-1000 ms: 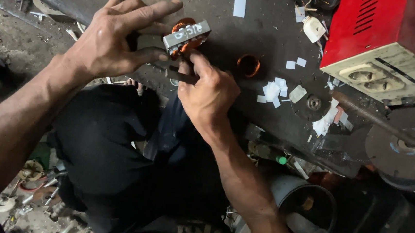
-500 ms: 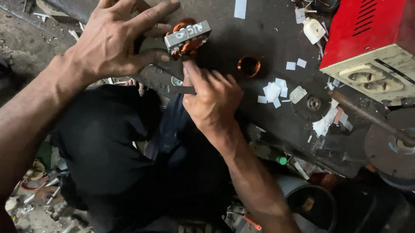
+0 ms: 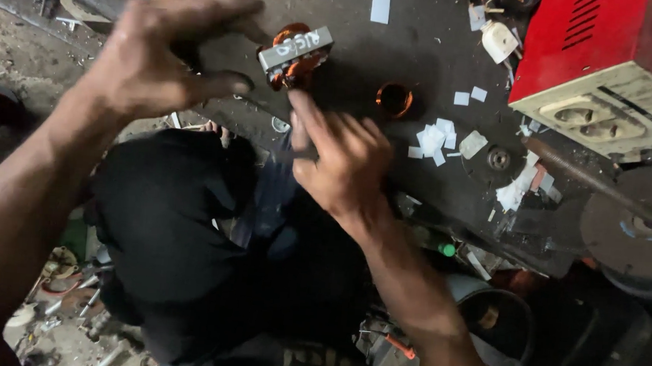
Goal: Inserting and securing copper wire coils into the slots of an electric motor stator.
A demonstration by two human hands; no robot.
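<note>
Both hands (image 3: 254, 117) at copper-wound core (image 3: 295, 55), dark bench (image 3: 427, 52)

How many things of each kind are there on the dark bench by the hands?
Copper-wound coil block, between the left hand and the right hand: 1
Small copper ring coil: 1
Red machine box: 1
White plug: 1
Grey round disc: 1
Total: 5, not counting the scattered white paper scraps, too many to tell.
</note>
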